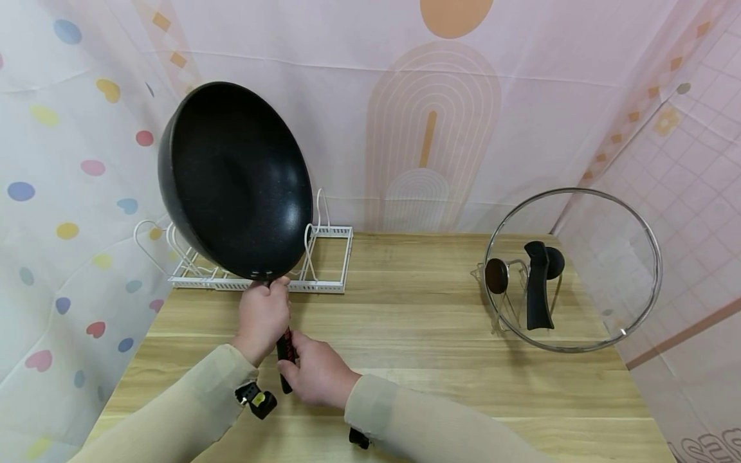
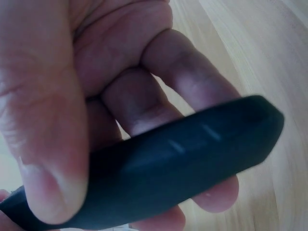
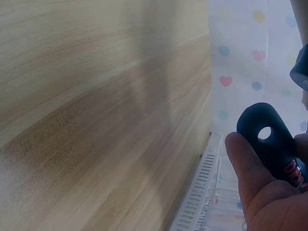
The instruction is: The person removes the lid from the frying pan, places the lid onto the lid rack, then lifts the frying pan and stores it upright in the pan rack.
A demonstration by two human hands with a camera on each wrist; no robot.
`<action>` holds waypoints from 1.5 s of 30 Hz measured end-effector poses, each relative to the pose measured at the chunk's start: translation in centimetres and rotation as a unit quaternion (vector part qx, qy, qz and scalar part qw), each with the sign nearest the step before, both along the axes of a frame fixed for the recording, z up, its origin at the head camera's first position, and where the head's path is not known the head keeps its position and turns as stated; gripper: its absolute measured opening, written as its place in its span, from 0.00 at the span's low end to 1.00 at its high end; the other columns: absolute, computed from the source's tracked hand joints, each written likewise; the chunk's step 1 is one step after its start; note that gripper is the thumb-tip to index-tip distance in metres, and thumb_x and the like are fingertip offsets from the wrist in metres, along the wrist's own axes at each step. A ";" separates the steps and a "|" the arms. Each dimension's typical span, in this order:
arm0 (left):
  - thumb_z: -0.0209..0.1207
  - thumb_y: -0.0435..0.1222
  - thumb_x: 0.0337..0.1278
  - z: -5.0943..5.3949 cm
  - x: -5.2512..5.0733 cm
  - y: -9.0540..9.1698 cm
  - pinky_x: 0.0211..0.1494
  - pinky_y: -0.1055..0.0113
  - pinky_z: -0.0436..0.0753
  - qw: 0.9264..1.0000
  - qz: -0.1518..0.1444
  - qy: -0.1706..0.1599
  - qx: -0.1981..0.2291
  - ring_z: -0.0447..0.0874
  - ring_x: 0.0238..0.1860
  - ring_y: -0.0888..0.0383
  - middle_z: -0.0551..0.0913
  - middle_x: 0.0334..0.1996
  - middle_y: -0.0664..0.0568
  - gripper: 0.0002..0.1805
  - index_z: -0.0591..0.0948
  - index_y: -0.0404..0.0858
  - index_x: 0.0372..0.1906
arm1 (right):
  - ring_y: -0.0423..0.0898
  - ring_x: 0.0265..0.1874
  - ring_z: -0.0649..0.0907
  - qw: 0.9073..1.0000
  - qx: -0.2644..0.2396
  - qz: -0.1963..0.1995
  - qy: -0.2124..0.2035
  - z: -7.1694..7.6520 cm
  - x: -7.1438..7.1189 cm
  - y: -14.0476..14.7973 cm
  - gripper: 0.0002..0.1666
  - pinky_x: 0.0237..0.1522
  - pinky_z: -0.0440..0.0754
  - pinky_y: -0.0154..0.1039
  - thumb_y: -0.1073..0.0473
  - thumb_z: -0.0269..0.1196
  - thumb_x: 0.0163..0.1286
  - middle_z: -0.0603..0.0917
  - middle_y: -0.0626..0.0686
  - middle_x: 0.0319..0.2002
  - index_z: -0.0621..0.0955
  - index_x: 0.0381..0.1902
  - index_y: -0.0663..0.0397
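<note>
A black wok stands steeply tilted over the white dish rack, its dark inside facing me and its handle pointing down toward me. My left hand grips the handle close to the pan. In the left wrist view, the thumb lies over the dark handle and fingers curl beneath it. Lower down, my right hand pinches the handle between thumb and fingers. The handle's holed end shows in the right wrist view. Most of the rack's middle is hidden behind the wok.
On the right of the wooden table, a glass lid with a metal rim and black handle leans on a wire stand. Patterned curtains line the back and sides.
</note>
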State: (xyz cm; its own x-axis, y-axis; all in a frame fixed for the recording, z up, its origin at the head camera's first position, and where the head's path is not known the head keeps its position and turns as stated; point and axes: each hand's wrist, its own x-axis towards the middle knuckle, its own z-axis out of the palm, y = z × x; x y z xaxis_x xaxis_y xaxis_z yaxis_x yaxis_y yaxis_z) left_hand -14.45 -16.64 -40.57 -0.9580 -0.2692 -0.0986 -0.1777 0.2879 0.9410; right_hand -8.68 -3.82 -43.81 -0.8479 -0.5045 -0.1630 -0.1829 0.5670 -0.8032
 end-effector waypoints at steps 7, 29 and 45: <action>0.43 0.38 0.81 -0.2 -0.1 0.0 0.21 0.68 0.70 1.000 -0.005 -0.002 -0.015 0.69 0.18 0.63 0.72 0.18 0.59 0.16 0.79 0.32 0.51 | 0.35 0.30 0.80 1.000 -0.004 -0.006 -0.001 -0.3 -0.1 0.0 0.14 0.37 0.78 0.28 0.54 0.61 0.79 0.88 0.49 0.42 0.78 0.58 0.48; 0.45 0.37 0.80 -1.0 -0.3 0.1 0.23 0.65 0.68 0.992 -0.008 0.025 -0.120 0.67 0.19 0.57 0.68 0.19 0.56 0.20 0.84 0.30 0.52 | 0.32 0.37 0.83 0.999 -0.023 -0.045 -0.011 -0.8 -0.3 -0.1 0.26 0.43 0.81 0.28 0.56 0.68 0.72 0.90 0.48 0.52 0.76 0.66 0.45; 0.45 0.36 0.77 -1.8 -0.5 0.3 0.28 0.62 0.69 0.989 -0.003 0.033 -0.141 0.67 0.21 0.54 0.70 0.21 0.53 0.20 0.86 0.30 0.50 | 0.32 0.42 0.84 0.999 -0.018 -0.044 -0.014 -1.0 -0.3 0.0 0.28 0.46 0.82 0.28 0.54 0.68 0.74 0.89 0.49 0.54 0.74 0.69 0.46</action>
